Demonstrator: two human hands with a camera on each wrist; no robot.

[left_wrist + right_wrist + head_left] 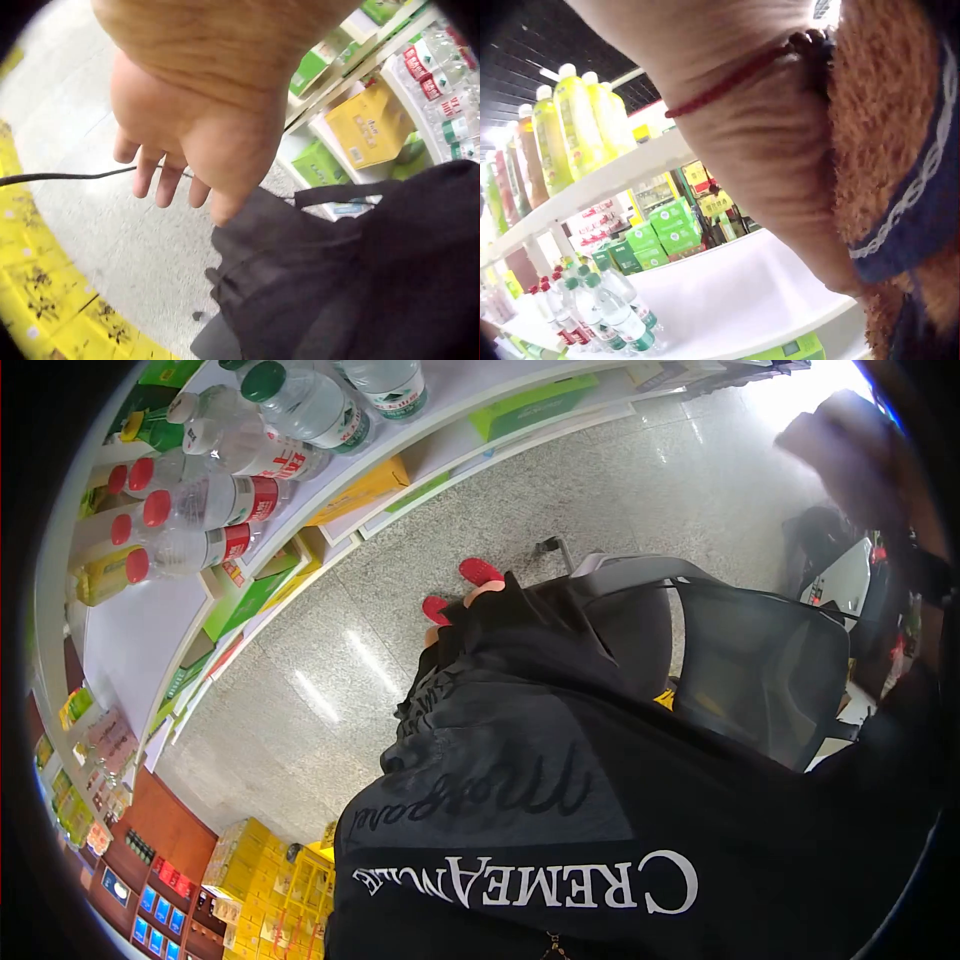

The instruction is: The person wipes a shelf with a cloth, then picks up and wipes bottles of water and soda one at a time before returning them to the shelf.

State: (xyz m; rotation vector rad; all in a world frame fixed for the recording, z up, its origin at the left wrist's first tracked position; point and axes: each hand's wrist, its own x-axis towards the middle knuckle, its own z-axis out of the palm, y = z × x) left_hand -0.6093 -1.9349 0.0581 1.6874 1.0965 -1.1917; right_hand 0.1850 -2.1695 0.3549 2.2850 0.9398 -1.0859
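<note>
Left wrist view: left hand (195,135) is hanging, fingers slightly apart, holding nothing, near black clothing (315,277). Right wrist: brown furry thing (877,105) is lying along right hand (772,172); cannot tell hidden grip.

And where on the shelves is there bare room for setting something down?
Bare shelf lies beside the green-capped bottles in the right wrist view; another bare patch borders the red-capped bottles in the head view. Where the bottles cluster, it is crowded.

speckled grey floor (640,510), light streaks (372,662) | white tiered shelving (735,292) | black chair (760,670) | dark ceiling (517,56)
</note>
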